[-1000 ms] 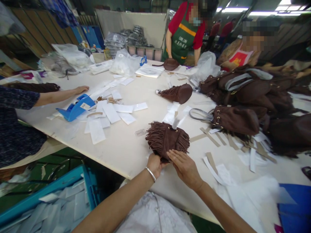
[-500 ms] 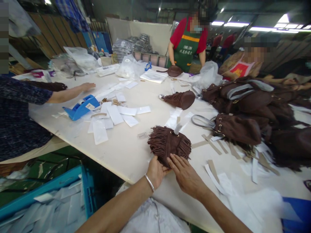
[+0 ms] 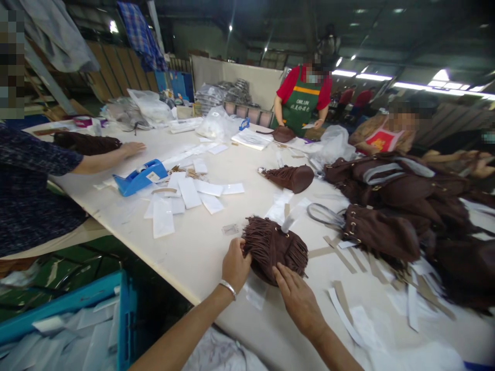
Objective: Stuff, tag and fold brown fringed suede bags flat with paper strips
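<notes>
A small brown fringed suede bag (image 3: 275,247) lies on the white table (image 3: 201,252) near its front edge. My left hand (image 3: 235,265), with a silver bangle on the wrist, grips the bag's left side with its fingers curled on the fringe. My right hand (image 3: 297,299) lies flat against the bag's near edge, fingers stretched out and together. A white tag sticks up from the bag's top.
A pile of brown bags (image 3: 410,201) fills the right side. Another fringed bag (image 3: 291,178) lies mid-table. White paper slips (image 3: 185,193), a blue tape dispenser (image 3: 139,178), cardboard strips (image 3: 340,257) litter the table. A blue bin (image 3: 69,319) stands lower left. A person's arm (image 3: 104,159) reaches in from the left; others stand at the far end.
My left hand has slid up from under the bag's near edge to its left side. The camera has tilted up, so everything sits lower in view.
</notes>
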Demonstrator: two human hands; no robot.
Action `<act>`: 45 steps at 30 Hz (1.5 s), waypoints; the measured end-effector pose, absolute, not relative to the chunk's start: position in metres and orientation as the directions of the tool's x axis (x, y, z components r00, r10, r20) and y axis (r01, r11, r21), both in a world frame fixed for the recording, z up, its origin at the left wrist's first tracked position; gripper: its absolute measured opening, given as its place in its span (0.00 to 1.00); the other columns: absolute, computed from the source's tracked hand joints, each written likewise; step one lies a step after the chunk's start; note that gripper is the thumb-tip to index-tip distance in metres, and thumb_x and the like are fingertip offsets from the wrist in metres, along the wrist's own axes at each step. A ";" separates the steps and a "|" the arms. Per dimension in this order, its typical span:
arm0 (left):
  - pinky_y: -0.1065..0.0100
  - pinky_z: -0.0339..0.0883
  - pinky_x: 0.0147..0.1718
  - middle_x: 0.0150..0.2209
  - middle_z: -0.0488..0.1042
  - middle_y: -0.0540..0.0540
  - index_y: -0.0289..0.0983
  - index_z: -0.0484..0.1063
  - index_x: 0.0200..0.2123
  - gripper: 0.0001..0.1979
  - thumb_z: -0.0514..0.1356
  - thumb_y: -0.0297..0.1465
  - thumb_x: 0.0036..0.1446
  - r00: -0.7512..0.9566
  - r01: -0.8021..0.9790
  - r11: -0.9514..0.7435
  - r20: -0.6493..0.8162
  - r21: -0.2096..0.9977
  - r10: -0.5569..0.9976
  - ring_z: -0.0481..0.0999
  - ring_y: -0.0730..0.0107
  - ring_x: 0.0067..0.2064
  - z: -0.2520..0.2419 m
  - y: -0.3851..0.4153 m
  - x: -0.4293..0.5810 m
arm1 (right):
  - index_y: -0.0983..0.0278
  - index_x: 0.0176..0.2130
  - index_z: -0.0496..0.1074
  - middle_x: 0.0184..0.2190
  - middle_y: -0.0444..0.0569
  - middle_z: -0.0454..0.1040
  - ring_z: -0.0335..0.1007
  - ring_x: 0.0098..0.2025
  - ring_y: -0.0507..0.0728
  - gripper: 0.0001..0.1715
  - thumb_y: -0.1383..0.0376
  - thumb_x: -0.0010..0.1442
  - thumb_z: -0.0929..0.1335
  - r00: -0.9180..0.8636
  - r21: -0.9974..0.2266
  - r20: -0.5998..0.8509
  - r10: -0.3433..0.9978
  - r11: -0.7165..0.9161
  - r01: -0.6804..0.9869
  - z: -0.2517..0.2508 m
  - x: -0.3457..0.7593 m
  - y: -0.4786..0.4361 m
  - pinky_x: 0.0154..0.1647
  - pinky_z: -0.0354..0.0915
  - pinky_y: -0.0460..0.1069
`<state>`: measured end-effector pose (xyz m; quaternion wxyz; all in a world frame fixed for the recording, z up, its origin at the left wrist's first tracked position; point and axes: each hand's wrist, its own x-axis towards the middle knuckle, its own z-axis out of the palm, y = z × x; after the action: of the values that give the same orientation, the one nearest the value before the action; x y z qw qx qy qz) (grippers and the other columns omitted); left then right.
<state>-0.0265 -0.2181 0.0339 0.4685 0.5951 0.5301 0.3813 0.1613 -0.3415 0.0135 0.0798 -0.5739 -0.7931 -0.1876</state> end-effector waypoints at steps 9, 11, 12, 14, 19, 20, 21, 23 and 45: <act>0.69 0.57 0.32 0.26 0.61 0.54 0.40 0.63 0.29 0.09 0.54 0.20 0.45 0.265 0.348 -0.317 0.232 0.882 0.936 0.61 0.70 0.29 0.017 -0.208 -0.033 | 0.69 0.64 0.57 0.60 0.58 0.64 0.64 0.58 0.59 0.35 0.80 0.59 0.56 -0.238 0.163 0.344 0.908 0.192 0.968 0.007 0.158 -0.343 0.57 0.65 0.54; 0.70 0.57 0.29 0.25 0.58 0.55 0.39 0.65 0.31 0.10 0.53 0.20 0.46 0.257 0.349 -0.326 0.245 0.879 0.935 0.60 0.71 0.28 0.014 -0.211 -0.033 | 0.67 0.66 0.54 0.61 0.57 0.64 0.64 0.58 0.59 0.38 0.80 0.57 0.56 -0.213 0.157 0.349 0.913 0.167 0.973 0.007 0.157 -0.344 0.56 0.66 0.53; 0.71 0.57 0.29 0.24 0.57 0.56 0.39 0.67 0.35 0.12 0.53 0.20 0.46 0.247 0.349 -0.323 0.246 0.880 0.937 0.60 0.72 0.27 0.012 -0.213 -0.033 | 0.66 0.66 0.53 0.61 0.57 0.64 0.65 0.58 0.59 0.40 0.80 0.57 0.56 -0.205 0.154 0.351 0.914 0.160 0.975 0.007 0.157 -0.344 0.56 0.67 0.53; 0.71 0.59 0.29 0.25 0.58 0.56 0.40 0.68 0.44 0.20 0.52 0.20 0.48 0.264 0.348 -0.343 0.260 0.872 0.929 0.62 0.72 0.27 0.010 -0.213 -0.034 | 0.63 0.67 0.51 0.60 0.56 0.65 0.66 0.57 0.58 0.42 0.81 0.55 0.57 -0.195 0.138 0.356 0.914 0.155 0.978 0.009 0.156 -0.345 0.55 0.67 0.54; 0.68 0.65 0.40 0.38 0.68 0.49 0.43 0.70 0.45 0.21 0.52 0.19 0.49 0.414 0.314 -0.479 0.335 0.820 0.846 0.70 0.68 0.39 0.016 -0.206 -0.039 | 0.61 0.68 0.49 0.60 0.54 0.65 0.64 0.58 0.57 0.44 0.81 0.55 0.57 -0.172 0.056 0.342 0.924 0.163 0.985 0.014 0.158 -0.345 0.56 0.67 0.53; 0.68 0.65 0.42 0.41 0.68 0.49 0.43 0.70 0.43 0.20 0.52 0.20 0.49 0.431 0.319 -0.492 0.338 0.810 0.837 0.70 0.67 0.42 0.019 -0.205 -0.040 | 0.61 0.68 0.49 0.60 0.54 0.65 0.64 0.59 0.57 0.44 0.80 0.55 0.57 -0.168 0.039 0.338 0.926 0.164 0.986 0.014 0.160 -0.344 0.56 0.66 0.53; 0.67 0.65 0.43 0.43 0.68 0.48 0.42 0.69 0.42 0.18 0.53 0.20 0.49 0.455 0.333 -0.511 0.339 0.792 0.823 0.70 0.67 0.43 0.022 -0.203 -0.041 | 0.61 0.68 0.49 0.60 0.54 0.65 0.64 0.59 0.57 0.44 0.80 0.55 0.57 -0.164 0.023 0.334 0.928 0.166 0.986 0.015 0.161 -0.344 0.57 0.66 0.53; 0.67 0.65 0.41 0.46 0.66 0.47 0.42 0.68 0.42 0.17 0.53 0.20 0.49 0.524 0.391 -0.565 0.329 0.727 0.786 0.70 0.66 0.44 0.028 -0.200 -0.044 | 0.61 0.67 0.50 0.60 0.54 0.65 0.64 0.59 0.56 0.43 0.80 0.56 0.57 -0.161 -0.004 0.332 0.929 0.172 0.985 0.016 0.162 -0.344 0.57 0.66 0.53; 0.68 0.67 0.40 0.41 0.72 0.48 0.42 0.68 0.41 0.18 0.54 0.18 0.49 0.405 0.505 -0.529 0.354 0.681 0.843 0.73 0.65 0.42 0.024 -0.211 -0.028 | 0.59 0.66 0.54 0.58 0.51 0.67 0.65 0.59 0.55 0.36 0.76 0.62 0.56 -0.060 -0.214 0.375 0.925 0.149 0.965 0.020 0.167 -0.343 0.56 0.67 0.51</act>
<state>-0.0284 -0.2108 0.0237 0.2425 0.8023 0.4202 0.3478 0.1672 -0.3426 0.0195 0.2161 -0.6505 -0.7266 -0.0466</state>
